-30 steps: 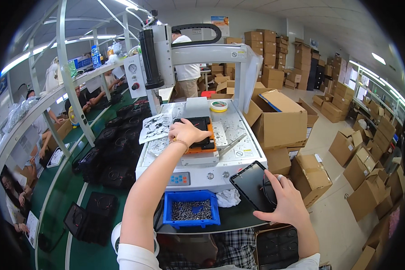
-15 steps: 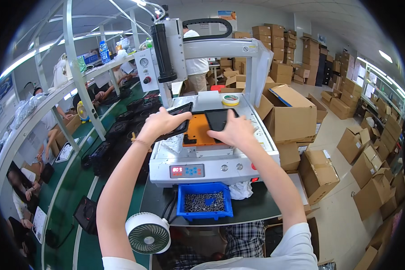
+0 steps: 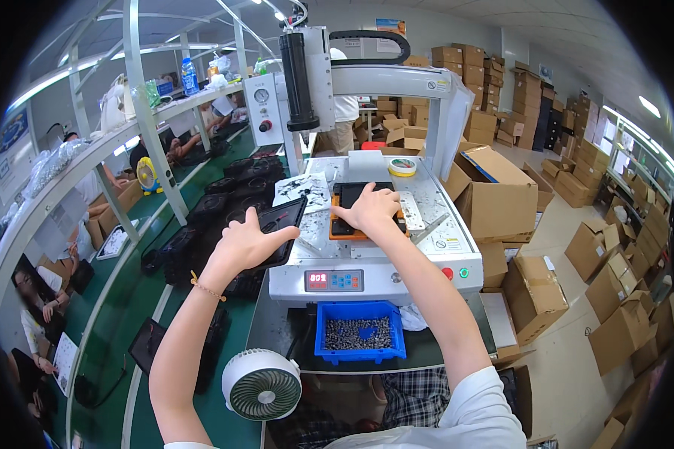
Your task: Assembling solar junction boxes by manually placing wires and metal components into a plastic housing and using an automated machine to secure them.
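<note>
My left hand (image 3: pixel 249 241) grips a flat black rectangular housing (image 3: pixel 283 224) by its near side and holds it tilted, left of the machine bed. Thin wires show on the housing's face. A second black flat piece (image 3: pixel 352 194) lies in an orange fixture (image 3: pixel 344 233) on the bed. Over that piece my right hand (image 3: pixel 373 209) rests with fingers spread, thumb toward its left edge. The palm and fingers cover much of the piece, so its fit in the fixture is partly hidden.
The gantry's black cylinder (image 3: pixel 299 82) hangs behind the hands. A blue bin (image 3: pixel 359 355) of small dark metal parts stands in front, beside a white fan (image 3: pixel 263 385). Black housings (image 3: pixel 232 187) crowd the green belt at left. Tape (image 3: pixel 403 166) lies on the bed; cartons (image 3: pixel 494 194) stand right.
My right hand has lowered its black piece onto the orange fixture and spread over it. My left hand has drawn its housing toward me, away from the fixture. The whole view has shifted slightly.
</note>
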The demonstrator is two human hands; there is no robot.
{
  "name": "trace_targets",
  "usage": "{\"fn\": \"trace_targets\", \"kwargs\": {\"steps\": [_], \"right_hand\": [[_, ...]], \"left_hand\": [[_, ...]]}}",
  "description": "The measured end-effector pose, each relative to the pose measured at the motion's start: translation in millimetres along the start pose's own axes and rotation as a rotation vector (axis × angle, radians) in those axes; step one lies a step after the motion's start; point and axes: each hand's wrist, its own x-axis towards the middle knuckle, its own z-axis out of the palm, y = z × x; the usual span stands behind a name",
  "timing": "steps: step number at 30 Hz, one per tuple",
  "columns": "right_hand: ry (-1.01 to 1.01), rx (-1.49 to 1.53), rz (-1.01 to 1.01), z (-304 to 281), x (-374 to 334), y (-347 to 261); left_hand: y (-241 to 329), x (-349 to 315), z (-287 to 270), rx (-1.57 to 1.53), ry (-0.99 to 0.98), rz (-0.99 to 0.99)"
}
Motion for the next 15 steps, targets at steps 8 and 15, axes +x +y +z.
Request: {"fn": "trace_targets", "kwargs": {"steps": [8, 15], "right_hand": [[0.735, 0.539, -0.520, 32, -54, 160], [0.708, 0.365, -0.522, 85, -136, 253]], "left_hand": [[-2, -41, 15, -0.094, 0.002, 0.101], [14, -73, 27, -0.121, -0.034, 0.317]]}}
